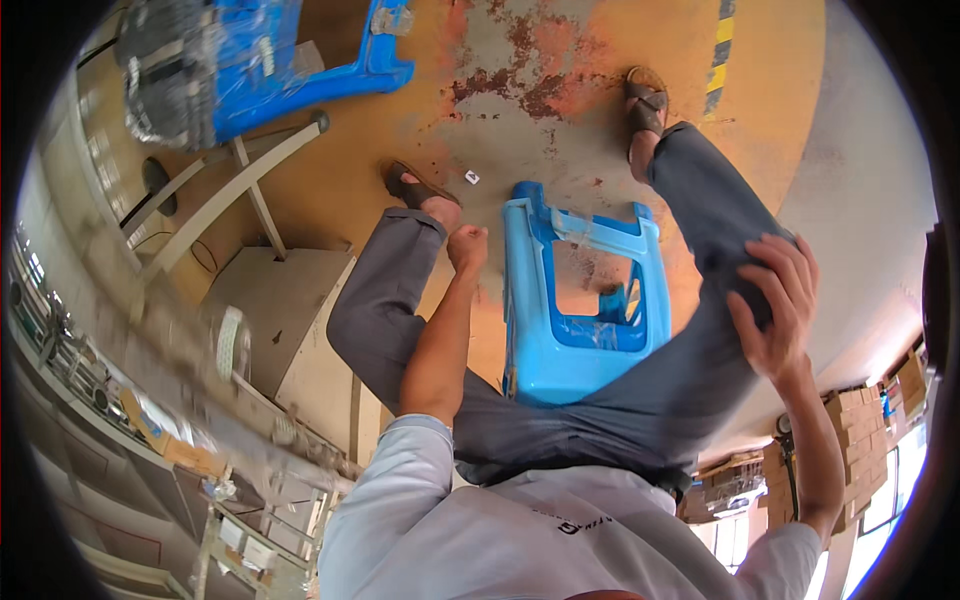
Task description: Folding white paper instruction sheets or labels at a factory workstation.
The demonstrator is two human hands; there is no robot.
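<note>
My left hand point(468, 248) is closed, held low beside my left lower leg, just above the sandal point(418, 186). Whatever its fingers may hold is hidden. My right hand point(779, 300) rests on my right trouser leg point(715, 215) near the knee, its fingers spread and nothing in them. Between my legs stands a light blue plastic stool point(530, 360) with an open frame, its near end reaching under me. A small white piece with a dark mark point(472, 177) lies on the floor by the left sandal.
At the upper left is another blue plastic stool point(270, 108), wrapped in clear tape with a grey padded part. Pale metal legs point(235, 180) and a board point(275, 300) stand on my left. Stacked cardboard boxes point(860, 440) are at the lower right. Yellow-black tape point(720, 60) marks the worn floor.
</note>
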